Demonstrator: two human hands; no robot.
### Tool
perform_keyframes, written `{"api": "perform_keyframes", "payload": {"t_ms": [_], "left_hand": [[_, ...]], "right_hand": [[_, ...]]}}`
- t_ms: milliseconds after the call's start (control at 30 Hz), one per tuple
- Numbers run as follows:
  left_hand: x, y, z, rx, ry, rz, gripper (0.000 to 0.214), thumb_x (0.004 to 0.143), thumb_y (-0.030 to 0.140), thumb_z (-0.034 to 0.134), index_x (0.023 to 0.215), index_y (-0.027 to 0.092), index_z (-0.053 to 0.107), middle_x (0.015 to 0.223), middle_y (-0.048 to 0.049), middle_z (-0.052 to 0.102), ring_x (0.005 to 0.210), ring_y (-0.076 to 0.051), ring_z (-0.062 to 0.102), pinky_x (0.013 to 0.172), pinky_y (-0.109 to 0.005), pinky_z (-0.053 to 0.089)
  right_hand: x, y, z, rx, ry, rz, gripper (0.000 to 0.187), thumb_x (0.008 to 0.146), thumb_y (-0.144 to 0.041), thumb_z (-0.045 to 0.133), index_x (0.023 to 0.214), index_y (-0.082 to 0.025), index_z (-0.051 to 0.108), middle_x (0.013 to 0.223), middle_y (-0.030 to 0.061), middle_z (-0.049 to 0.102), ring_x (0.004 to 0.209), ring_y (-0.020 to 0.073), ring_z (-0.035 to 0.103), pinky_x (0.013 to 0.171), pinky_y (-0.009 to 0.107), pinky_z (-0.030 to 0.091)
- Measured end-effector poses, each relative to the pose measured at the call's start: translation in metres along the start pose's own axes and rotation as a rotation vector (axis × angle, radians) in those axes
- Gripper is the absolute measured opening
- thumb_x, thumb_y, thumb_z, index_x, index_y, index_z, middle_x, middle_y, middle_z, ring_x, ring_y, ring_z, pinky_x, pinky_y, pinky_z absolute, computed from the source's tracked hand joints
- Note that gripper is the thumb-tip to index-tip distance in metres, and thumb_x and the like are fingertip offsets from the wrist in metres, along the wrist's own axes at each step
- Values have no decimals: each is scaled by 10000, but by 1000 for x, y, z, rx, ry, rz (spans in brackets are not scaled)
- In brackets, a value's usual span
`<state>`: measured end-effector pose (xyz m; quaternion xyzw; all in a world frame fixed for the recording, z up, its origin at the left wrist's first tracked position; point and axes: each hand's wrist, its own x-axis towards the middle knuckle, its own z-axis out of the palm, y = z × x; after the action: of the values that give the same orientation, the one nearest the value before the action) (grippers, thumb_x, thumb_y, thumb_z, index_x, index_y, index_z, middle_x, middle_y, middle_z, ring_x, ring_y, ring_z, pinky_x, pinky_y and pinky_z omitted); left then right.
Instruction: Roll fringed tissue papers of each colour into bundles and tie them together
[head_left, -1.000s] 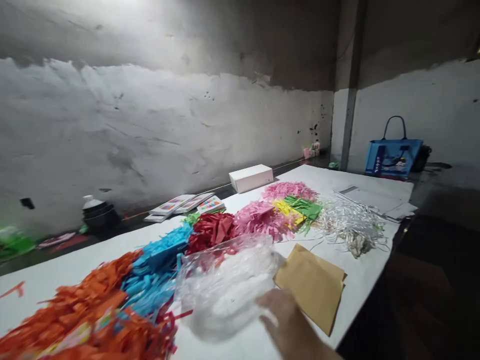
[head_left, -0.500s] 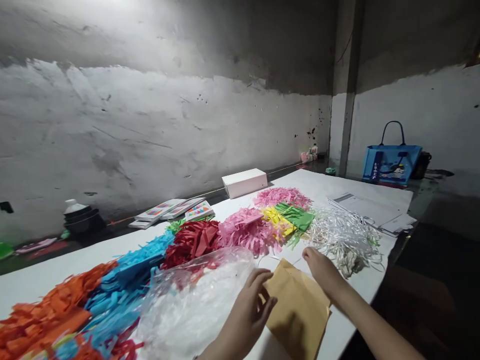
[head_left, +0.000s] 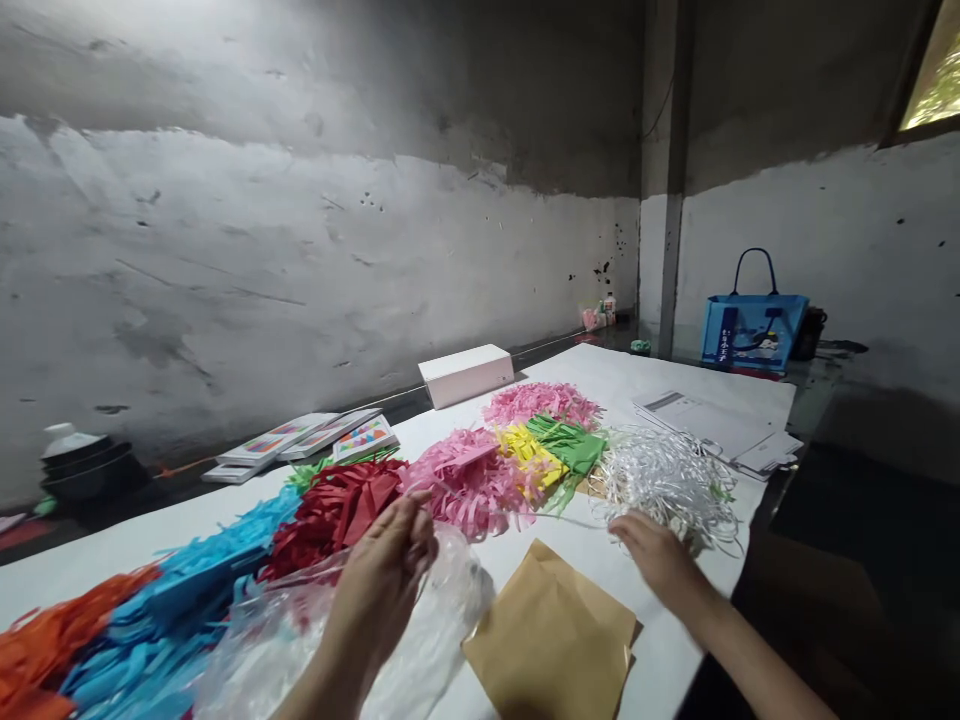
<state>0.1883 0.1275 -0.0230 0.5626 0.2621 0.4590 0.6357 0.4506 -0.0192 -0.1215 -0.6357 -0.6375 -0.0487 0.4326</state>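
Note:
My left hand (head_left: 397, 545) is raised over the clear plastic bag (head_left: 450, 590) with white contents, its fingers closed in a pinch. My right hand (head_left: 652, 550) is pinched at the near edge of a heap of white strings (head_left: 664, 475). A thin, faint white string runs between the two hands; its end in the left fingers is hard to make out. Below and between them a brown kraft paper envelope (head_left: 555, 630) lies on the white-covered table (head_left: 660, 650), touched by neither hand.
Shredded-paper bundles line the table: orange (head_left: 75, 640), blue (head_left: 187, 600), dark red (head_left: 337, 510), pink (head_left: 469, 480), yellow (head_left: 532, 455) and green (head_left: 566, 440). Behind them are a white box (head_left: 469, 378) and patterned boxes (head_left: 364, 438). Printed sheets (head_left: 701, 425) and a blue bag (head_left: 754, 330) stand right.
My left hand has moved left and up off the envelope, its fingers closing. The hands are farther apart, and the envelope lies turned and uncovered. The view has swung slightly right.

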Motion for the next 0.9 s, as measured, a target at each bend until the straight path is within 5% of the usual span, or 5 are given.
{"api": "perform_keyframes", "payload": {"t_ms": [200, 333, 467, 667, 900], "left_hand": [[-24, -43, 19, 396, -493, -111, 373, 741, 513, 790, 740, 154, 689, 673, -21, 566, 652, -140, 493, 622, -235, 443], [-10, -16, -30, 191, -264, -401, 386, 749, 506, 785, 752, 147, 642, 536, 72, 369, 437, -53, 263, 396, -163, 240], [-5, 8, -41, -60, -14, -286, 318, 716, 384, 826, 797, 156, 620, 570, 68, 426, 451, -55, 325, 416, -159, 309], [-26, -47, 24, 363, -415, -214, 376, 706, 490, 808, 703, 157, 632, 633, 12, 539, 582, -113, 465, 530, -217, 382], [0, -12, -21, -101, -146, -353, 470, 628, 508, 868, 732, 153, 578, 510, 127, 265, 436, -30, 181, 397, -142, 208]], "right_hand": [[20, -74, 40, 73, -189, -158, 138, 932, -192, 482, 879, -209, 609, 855, 28, 639, 805, 159, 602, 728, 254, 475], [20, -31, 21, 74, -163, -61, 240, 991, -186, 408, 846, -206, 597, 819, 23, 631, 782, 148, 611, 720, 249, 478], [18, -2, 15, 4, -99, 33, 302, 985, -128, 332, 809, -196, 568, 804, 48, 595, 774, 175, 586, 723, 296, 463], [28, -65, 42, -2, -247, -117, 150, 941, -166, 469, 879, -214, 596, 888, 27, 616, 811, 159, 581, 730, 262, 446], [22, 13, 16, -56, -156, 50, 264, 979, -161, 387, 780, -208, 554, 801, 36, 608, 788, 180, 608, 734, 300, 482]]}}
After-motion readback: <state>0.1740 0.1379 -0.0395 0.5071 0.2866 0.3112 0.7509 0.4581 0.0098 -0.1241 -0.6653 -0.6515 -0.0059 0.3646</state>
